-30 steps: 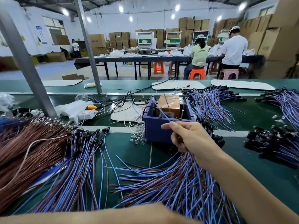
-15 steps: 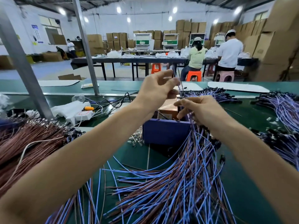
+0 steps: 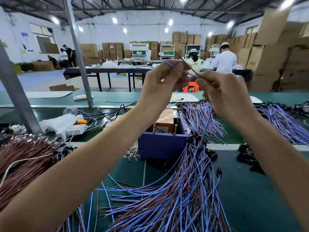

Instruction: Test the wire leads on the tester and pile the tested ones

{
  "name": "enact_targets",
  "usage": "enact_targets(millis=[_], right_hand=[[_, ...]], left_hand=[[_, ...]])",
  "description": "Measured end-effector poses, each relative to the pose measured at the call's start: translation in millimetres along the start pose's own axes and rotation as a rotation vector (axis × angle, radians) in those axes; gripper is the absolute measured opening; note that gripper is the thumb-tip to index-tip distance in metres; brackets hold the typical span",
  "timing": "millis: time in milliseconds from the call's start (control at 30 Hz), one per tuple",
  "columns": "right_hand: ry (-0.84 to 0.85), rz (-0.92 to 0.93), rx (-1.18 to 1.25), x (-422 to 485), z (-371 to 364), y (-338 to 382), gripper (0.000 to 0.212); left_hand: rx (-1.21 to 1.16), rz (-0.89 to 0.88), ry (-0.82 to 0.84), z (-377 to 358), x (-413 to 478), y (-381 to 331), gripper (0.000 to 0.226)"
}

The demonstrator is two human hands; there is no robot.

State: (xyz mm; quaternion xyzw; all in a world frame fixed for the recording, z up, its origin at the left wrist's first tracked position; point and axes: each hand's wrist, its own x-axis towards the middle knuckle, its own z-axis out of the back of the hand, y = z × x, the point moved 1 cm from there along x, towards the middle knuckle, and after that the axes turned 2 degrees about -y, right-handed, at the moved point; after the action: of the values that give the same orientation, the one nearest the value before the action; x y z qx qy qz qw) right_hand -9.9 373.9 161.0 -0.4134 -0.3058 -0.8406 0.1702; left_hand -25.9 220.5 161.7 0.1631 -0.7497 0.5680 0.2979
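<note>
Both hands are raised high above the blue tester box (image 3: 160, 146). My left hand (image 3: 160, 84) pinches the blue wire (image 3: 168, 63) of a lead between thumb and fingers. My right hand (image 3: 224, 94) pinches the brown wire (image 3: 185, 62) of the same lead, and the two wire ends stick up and spread apart between the hands. A big fan of blue and brown leads (image 3: 180, 198) lies on the green mat below my arms. The brown unit (image 3: 166, 118) inside the box is partly hidden by my left wrist.
A brown wire pile (image 3: 25, 158) lies at left, more blue leads (image 3: 280, 119) at right and behind the box. A grey post (image 3: 16, 97) stands at left beside white bags and a power strip (image 3: 75, 129). People work at tables behind.
Both hands rose from just above the box to well over it, and the lead's two wire ends now stand apart. One second ago only the right hand was at the box.
</note>
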Motion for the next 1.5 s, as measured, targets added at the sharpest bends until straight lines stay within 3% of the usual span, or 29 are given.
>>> enact_targets(millis=[100, 200, 433, 500, 633, 800, 1067, 1267, 1500], right_hand=[[-0.056, 0.099, -0.046, -7, -2, 2, 0.024], [-0.006, 0.072, -0.014, -23, -12, 0, 0.022], [0.457, -0.264, 0.266, -85, -42, -15, 0.018], [0.42, -0.326, 0.258, -96, -51, -20, 0.018], [0.153, -0.35, 0.257, -105, -59, -21, 0.016], [0.028, -0.459, 0.568, -108, -67, -25, 0.029], [0.217, -0.493, 0.178, -102, -83, -60, 0.039], [0.198, -0.565, 0.166, -96, -88, -77, 0.029], [0.109, -0.613, 0.202, -102, -97, -83, 0.028]], left_hand=[[0.052, -0.097, 0.058, 2, -9, -1, 0.024], [0.056, -0.091, 0.152, 7, -22, 3, 0.03], [0.161, 0.122, 0.321, 35, -58, 41, 0.031], [0.212, 0.21, 0.328, 42, -67, 56, 0.028], [0.361, 0.263, 0.313, 54, -74, 78, 0.023], [0.453, 0.337, 0.274, 62, -74, 94, 0.023], [0.619, 0.525, 0.115, 84, -57, 104, 0.033], [0.891, 0.482, 0.074, 98, -50, 111, 0.046], [0.889, 0.525, 0.035, 103, -43, 120, 0.044]])
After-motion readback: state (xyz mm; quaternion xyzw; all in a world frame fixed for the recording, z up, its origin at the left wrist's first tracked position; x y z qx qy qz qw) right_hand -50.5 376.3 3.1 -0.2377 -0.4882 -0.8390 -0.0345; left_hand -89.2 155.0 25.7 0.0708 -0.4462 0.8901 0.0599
